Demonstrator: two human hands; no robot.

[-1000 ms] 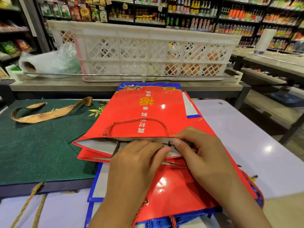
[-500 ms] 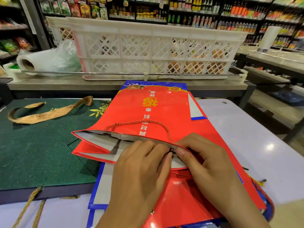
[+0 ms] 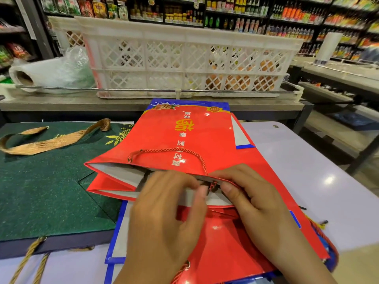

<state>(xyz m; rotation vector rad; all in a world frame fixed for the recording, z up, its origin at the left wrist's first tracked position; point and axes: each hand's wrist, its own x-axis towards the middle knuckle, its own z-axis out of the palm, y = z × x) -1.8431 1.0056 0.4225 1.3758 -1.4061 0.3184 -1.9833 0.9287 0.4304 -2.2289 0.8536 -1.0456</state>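
A glossy red paper gift bag (image 3: pixel 184 136) with yellow characters and a blue bottom lies flat on a pile of similar red bags (image 3: pixel 225 242) on a pale table (image 3: pixel 307 181). Its mouth faces me, slightly parted on the left. A red twisted cord handle (image 3: pixel 174 150) arcs across its upper face. My left hand (image 3: pixel 164 212) and my right hand (image 3: pixel 250 193) meet at the mouth's rim, where their fingertips pinch the knotted end of the red cord (image 3: pixel 213 185) just inside the rim.
A dark green gift bag (image 3: pixel 51 191) with a gold ribbon handle (image 3: pixel 41 144) lies flat at the left. Behind the table, a counter carries a white lattice crate (image 3: pixel 184 58) and a roll of plastic bags (image 3: pixel 41 72). Stocked shop shelves (image 3: pixel 225 15) fill the background.
The upper lip of the red bag's mouth has lifted a little. Both hands' fingertips stay at the rim, now showing the cord's knot between them.
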